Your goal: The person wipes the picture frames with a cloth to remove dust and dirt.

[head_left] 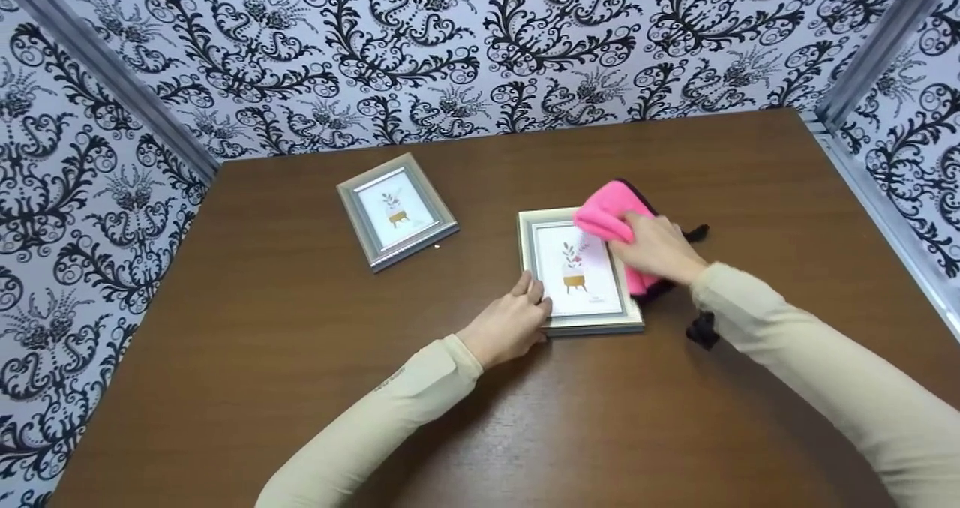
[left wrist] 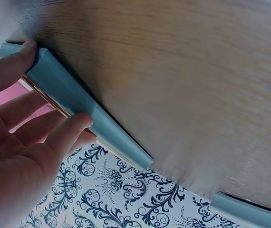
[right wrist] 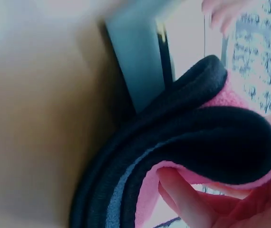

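A picture frame with a plant-in-a-pot print lies on the wooden table. My left hand holds it by the near-left corner; in the left wrist view the thumb and fingertips press along the frame's grey side. My right hand grips a folded pink cloth with black edging, which overlaps the far-right corner and right side of the frame. In the right wrist view the cloth's black edging loops in thick folds close beside the frame's side, with fingers tucked against the pink face.
A second, similar picture frame lies turned at an angle farther back and left on the table. A tiny white speck lies near it. Black-and-white patterned walls stand behind and at both sides.
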Motion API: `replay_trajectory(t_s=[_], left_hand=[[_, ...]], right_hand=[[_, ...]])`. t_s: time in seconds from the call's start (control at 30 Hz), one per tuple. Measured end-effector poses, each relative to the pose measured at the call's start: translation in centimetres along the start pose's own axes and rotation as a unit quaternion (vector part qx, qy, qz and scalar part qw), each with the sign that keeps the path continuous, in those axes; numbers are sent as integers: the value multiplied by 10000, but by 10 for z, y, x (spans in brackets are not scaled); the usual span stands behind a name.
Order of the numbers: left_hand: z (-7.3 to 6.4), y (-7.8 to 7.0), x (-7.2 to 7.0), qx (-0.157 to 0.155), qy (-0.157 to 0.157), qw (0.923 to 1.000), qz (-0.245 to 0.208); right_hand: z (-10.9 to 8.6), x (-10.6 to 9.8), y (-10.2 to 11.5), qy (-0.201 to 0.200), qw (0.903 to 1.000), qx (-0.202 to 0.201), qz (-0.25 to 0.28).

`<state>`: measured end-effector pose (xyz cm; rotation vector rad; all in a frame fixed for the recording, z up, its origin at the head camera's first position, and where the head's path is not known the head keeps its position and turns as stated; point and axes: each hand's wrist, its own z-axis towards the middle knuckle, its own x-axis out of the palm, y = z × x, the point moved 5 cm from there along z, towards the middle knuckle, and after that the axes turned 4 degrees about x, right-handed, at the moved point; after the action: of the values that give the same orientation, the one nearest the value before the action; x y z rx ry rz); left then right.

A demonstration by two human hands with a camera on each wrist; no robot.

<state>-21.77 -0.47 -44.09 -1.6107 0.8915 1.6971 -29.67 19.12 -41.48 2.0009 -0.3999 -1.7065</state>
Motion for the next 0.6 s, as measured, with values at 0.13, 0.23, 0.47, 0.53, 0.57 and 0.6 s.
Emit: replay_trajectory(t_s=[0.13, 0.23, 0.47, 0.53, 0.57, 0.6], left_hand=[[0, 0, 1, -44, 73, 9999, -82], [1, 0, 0, -27, 131, 9999, -62], [0, -1, 0, -56, 132, 9999, -34], [0, -1, -1, -78, 45, 9999, -64], [0, 0, -2, -78, 0, 9999, -71], [0, 0, -2, -79, -36, 9999, -76]], right_hand=[[19, -7, 0, 129, 9998, 156, -2], [25, -14, 1, 286, 9993, 190, -176], [14, -13, 7, 679, 9964, 276, -428], [5, -9, 9, 763, 9958, 273, -436], [0, -7, 10, 793, 9955, 264, -438], [-5, -5, 12, 806, 9954, 242, -459]])
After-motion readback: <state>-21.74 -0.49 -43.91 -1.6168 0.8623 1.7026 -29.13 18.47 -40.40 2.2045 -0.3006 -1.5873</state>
